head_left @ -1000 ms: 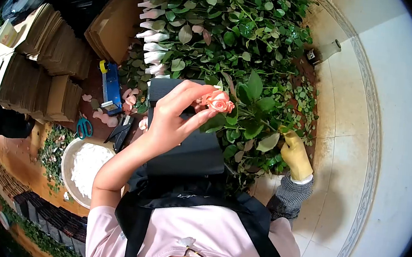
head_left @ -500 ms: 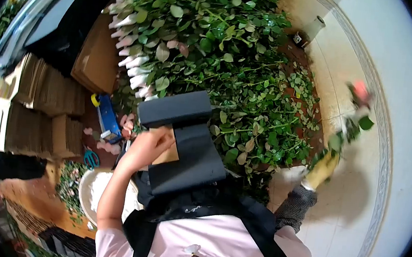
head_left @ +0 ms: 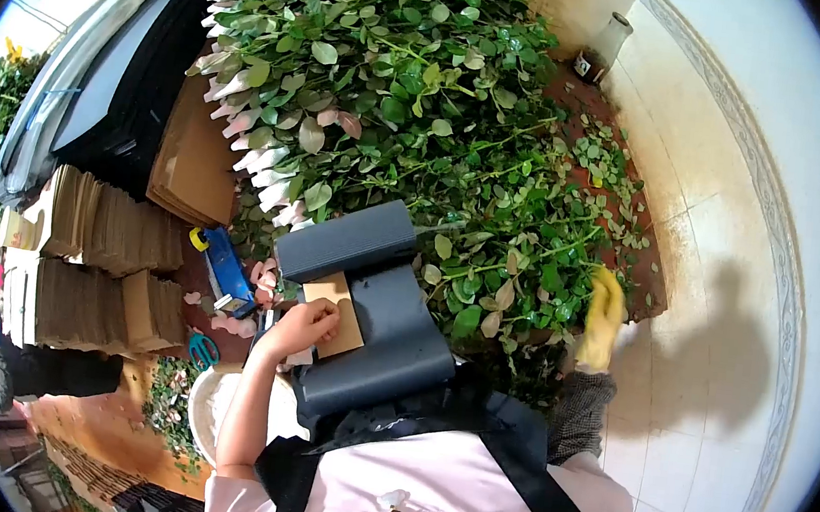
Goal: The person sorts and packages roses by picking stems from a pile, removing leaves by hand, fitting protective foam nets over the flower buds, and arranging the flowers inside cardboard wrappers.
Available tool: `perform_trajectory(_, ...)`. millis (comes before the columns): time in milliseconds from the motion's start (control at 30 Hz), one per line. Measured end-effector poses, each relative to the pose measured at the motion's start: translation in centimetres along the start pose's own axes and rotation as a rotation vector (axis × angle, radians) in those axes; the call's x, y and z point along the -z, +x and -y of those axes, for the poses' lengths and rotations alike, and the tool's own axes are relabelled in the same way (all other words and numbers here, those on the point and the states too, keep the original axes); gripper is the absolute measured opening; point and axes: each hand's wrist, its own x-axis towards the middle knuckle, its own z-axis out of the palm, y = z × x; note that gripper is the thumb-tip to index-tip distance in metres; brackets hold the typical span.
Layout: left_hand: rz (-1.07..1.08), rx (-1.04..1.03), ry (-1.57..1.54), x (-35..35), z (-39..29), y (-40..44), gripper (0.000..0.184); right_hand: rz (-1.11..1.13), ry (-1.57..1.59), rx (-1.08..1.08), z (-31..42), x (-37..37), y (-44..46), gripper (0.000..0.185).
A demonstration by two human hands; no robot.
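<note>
My left hand (head_left: 305,331), bare, is closed with curled fingers over the left part of a brown cardboard piece (head_left: 347,321); what it grips, if anything, is hidden. The cardboard lies on a black padded mat (head_left: 395,304) with a ribbed dark roll (head_left: 347,239) at its upper end. My right hand (head_left: 602,321), in a yellow glove, has its fingers stretched upward beside the leaves, and no stem shows in it. A large pile of leafy rose stems (head_left: 416,107) lies above the mat, with white-wrapped heads (head_left: 258,160) along its left side.
On the left are cardboard stacks (head_left: 85,307), a blue tape dispenser (head_left: 229,267), teal scissors (head_left: 203,349) and a bowl (head_left: 205,414) of white material. A glass bottle (head_left: 604,48) stands at the upper right, near the tiled wall (head_left: 706,287). Dark sleeves of a person show far left.
The pink rose, first by my left hand, then swung right in my gloved hand, is out of sight. My gloved hand has come back toward the pile. My left hand moved down onto the cardboard.
</note>
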Motion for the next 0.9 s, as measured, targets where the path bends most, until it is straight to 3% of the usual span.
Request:
perform_trajectory(67,0.057,-0.016,-0.049,0.4,0.4,0.2,0.03,1.041,0.433,0.106,7.4,-1.6,-0.2,0.025)
perform_trajectory(133,0.078,-0.019,-0.053,0.7,0.6,0.2,0.031,1.832,0.452,0.034,10.2,-3.6,-2.2,0.03)
perform_trajectory(200,0.093,-0.032,-0.057,0.9,0.1,0.2,0.031,2.086,0.038,0.317,10.1,-5.2,-4.9,0.038)
perform_trajectory(233,0.1,-0.04,-0.043,1.1,-0.2,0.1,0.033,2.026,-0.043,0.198,9.7,-6.1,-6.5,0.051)
perform_trajectory(267,0.11,-0.039,-0.036,1.1,-0.2,0.0,0.033,1.927,-0.334,0.187,9.4,-5.8,-6.7,0.06)
perform_trajectory(333,0.121,-0.039,-0.043,1.2,-0.1,0.2,0.034,1.803,-0.119,0.33,7.0,-5.4,-8.9,0.07)
perform_trajectory(400,0.158,-0.046,-0.019,1.4,0.2,0.5,0.035,2.104,0.114,0.135,8.0,-4.1,-9.1,0.076)
perform_trajectory(467,0.205,-0.012,-0.05,1.6,1.3,1.0,0.035,2.227,0.367,0.107,8.7,-3.3,-8.0,0.081)
perform_trajectory(500,0.2,-0.01,-0.047,1.3,1.4,1.1,0.035,2.204,0.816,-0.079,8.4,-3.7,-8.4,0.082)
perform_trajectory(533,0.185,-0.035,0.016,1.0,1.3,1.0,0.036,2.21,0.819,-0.071,9.4,-3.0,-7.8,0.082)
perform_trajectory(600,0.133,-0.091,0.163,0.7,1.4,1.2,0.037,1.861,1.096,-0.124,11.9,-2.0,-5.1,0.079)
perform_trajectory(733,0.073,-0.111,0.409,-1.3,1.6,1.1,0.038,1.291,1.213,0.221,15.1,-6.0,-3.4,0.057)
perform_trajectory(800,0.091,-0.098,0.448,-2.4,1.6,0.7,0.039,1.435,0.939,0.476,17.6,-9.3,-3.6,0.055)
perform_trajectory(833,0.085,-0.096,0.454,-3.2,1.5,0.5,0.039,1.439,0.942,0.482,17.9,-10.7,-4.5,0.055)
perform_trajectory(900,0.056,-0.108,0.436,-3.9,0.9,0.2,0.038,1.836,0.468,0.539,17.6,-14.2,-6.5,0.057)
